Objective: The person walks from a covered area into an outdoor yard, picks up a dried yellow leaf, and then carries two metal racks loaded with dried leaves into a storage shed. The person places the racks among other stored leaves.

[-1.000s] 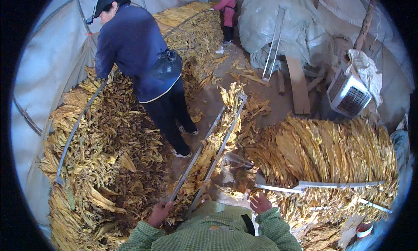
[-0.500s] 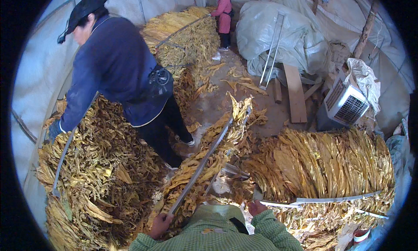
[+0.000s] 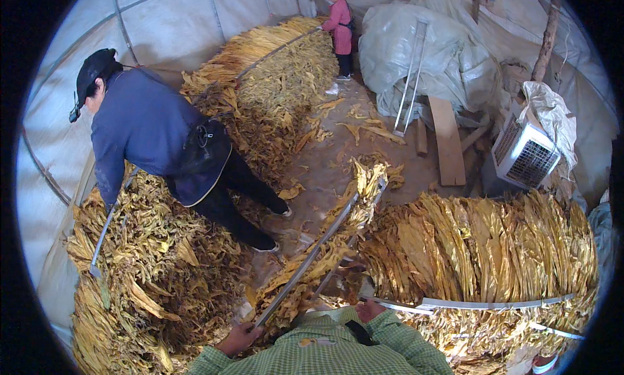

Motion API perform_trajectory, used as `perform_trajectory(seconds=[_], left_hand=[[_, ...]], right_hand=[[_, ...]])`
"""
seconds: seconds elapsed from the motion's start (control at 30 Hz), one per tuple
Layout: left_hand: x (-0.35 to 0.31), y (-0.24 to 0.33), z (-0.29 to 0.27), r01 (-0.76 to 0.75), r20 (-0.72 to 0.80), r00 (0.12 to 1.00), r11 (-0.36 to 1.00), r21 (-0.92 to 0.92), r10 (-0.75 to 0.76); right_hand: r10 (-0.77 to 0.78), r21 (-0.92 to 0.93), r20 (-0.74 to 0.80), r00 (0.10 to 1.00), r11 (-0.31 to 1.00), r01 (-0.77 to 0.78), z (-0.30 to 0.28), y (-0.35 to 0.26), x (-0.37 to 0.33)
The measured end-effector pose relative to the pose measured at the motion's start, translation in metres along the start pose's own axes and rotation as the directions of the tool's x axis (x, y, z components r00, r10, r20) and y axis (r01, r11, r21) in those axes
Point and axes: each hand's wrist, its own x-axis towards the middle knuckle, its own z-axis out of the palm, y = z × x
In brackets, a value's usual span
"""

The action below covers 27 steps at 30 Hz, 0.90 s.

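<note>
My left hand [image 3: 240,338] is closed round the near end of a long metal rail [image 3: 305,261]. The rail slants away from me over a bundle of dried yellow-brown leaves [image 3: 372,183], which look like tobacco. Close to my body, my right hand [image 3: 370,310] has its fingers curled; what lies in them is hidden. It is by the left end of a pale metal strip [image 3: 494,305], which runs across a thick stack of dried leaves [image 3: 468,245] on my right.
At left, a co-worker in blue [image 3: 153,118] bends over a leaf heap [image 3: 156,258] with a metal bar [image 3: 104,235]. Another person [image 3: 339,27] stands by a far leaf stack [image 3: 286,69]. Plastic sheeting [image 3: 422,56], a board [image 3: 446,141] and a white grilled box [image 3: 523,154] lie back right.
The co-worker in blue has bent lower, with the arm drawn in toward the metal bar. My right hand has shifted slightly left, nearer my body. My left hand keeps its hold on the rail.
</note>
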Motion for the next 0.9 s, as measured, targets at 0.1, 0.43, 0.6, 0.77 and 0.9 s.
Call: perform_trajectory(seconds=[0.1,0.43,0.6,0.77,0.9], left_hand=[[-0.005,-0.008,0.006,0.015,0.078,0.997,0.997,-0.077,-0.009],[0.000,-0.018,0.022,0.016,-0.083,0.996,0.982,-0.186,-0.032],[0.034,-0.031,0.007,0.046,-0.056,0.997,0.997,-0.064,-0.050],[0.054,-0.024,-0.029,0.074,-0.012,0.997,0.993,-0.087,-0.076],[0.064,-0.036,-0.047,0.092,-0.058,0.994,0.991,-0.098,-0.098]], right_hand=[[-0.159,-0.213,-0.070,0.985,0.967,0.141,0.019,0.007,-0.019],[-0.119,-0.011,-0.025,0.993,0.993,0.119,0.020,0.008,-0.024],[-0.089,0.116,-0.101,0.991,0.988,0.101,0.003,0.008,0.003],[-0.281,0.029,-0.203,0.938,0.956,0.292,-0.032,0.028,0.055],[-0.180,0.205,-0.241,0.954,0.951,0.232,0.001,0.021,0.045]])
